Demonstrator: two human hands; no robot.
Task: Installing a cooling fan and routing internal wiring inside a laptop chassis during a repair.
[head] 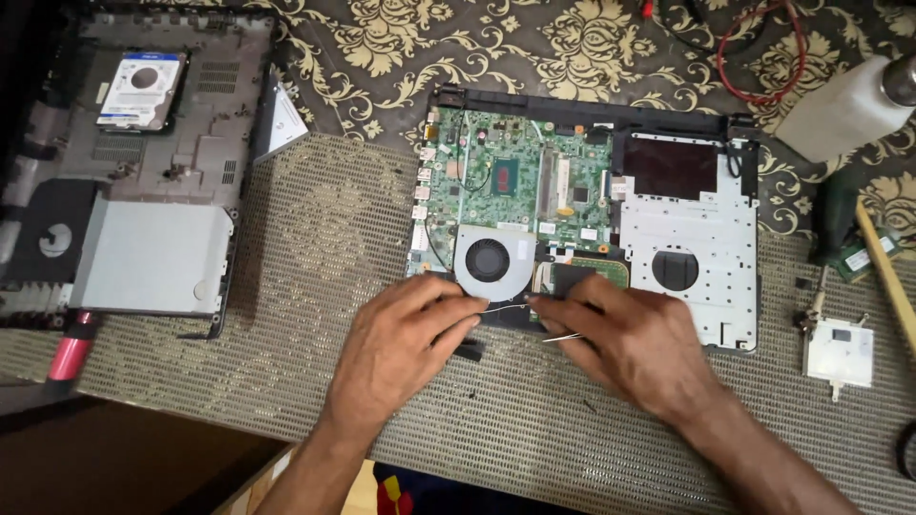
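An open laptop (592, 200) lies on the table (315, 267), with its green board (496, 172) showing. Both hands work at its front edge, just below the round fan (489, 259). The left hand (405, 334) has its fingers bent, and the tips pinch a thin pale wire (506, 308) near the fan. The right hand (625, 339) has its fingers closed on thin metal tweezers (563, 336), and its tips meet the same wire from the other side. A small black piece (468, 351) lies on the table right under the left hand.

The wire looks very thin. I think a hard pull could snap it or tear it off the board. The tweezers' sharp tips could slip and scratch the board too. The small black piece could get knocked away and lost in the holes of the mat.

Far to the left, the laptop's bottom cover (191, 124) lies open like a tray. A hard drive (143, 91) sits in it, and a flat grey disc drive (153, 256) sits lower down.
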